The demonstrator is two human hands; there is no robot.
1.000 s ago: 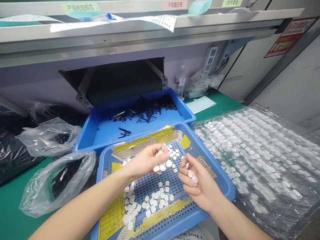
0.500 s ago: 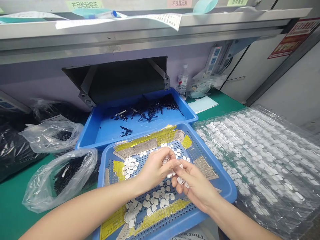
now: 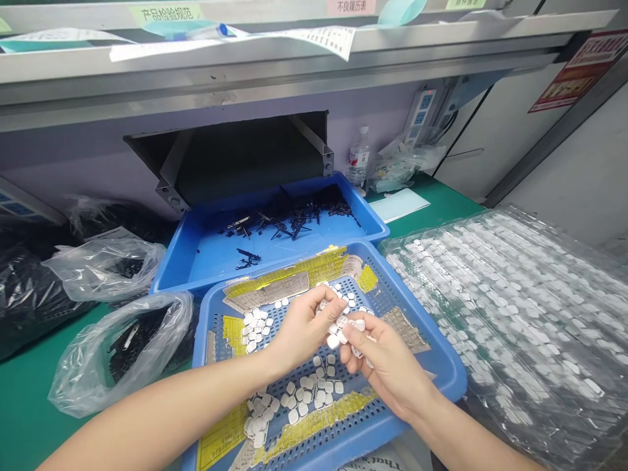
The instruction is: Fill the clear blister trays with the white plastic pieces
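Observation:
Over the perforated blue basket (image 3: 454,376), my left hand (image 3: 314,320) and my right hand (image 3: 375,350) meet almost fingertip to fingertip. Both are closed on small white square plastic pieces (image 3: 337,332), which show between and below the fingers. The right thumb presses on some of them, and more stick out under its palm. Part of what the left hand holds is hidden behind its fingers. Piles of the same white pieces (image 3: 307,390) lie in the basket, at its left side, front and back. Yellow and beige tape lines the basket's walls.
Behind the basket stands a blue tray (image 3: 216,258) with black parts, under a dark chute opening (image 3: 250,150). Plastic bags of black parts (image 3: 132,347) sit at left. Clear trays with rows of white pieces (image 3: 510,307) are stacked at right. A water bottle (image 3: 360,160) stands behind.
My hands have drawn slightly apart at the fingertips. More white pieces now show between them, and the right thumb lies over them. The basket and trays stay where they were.

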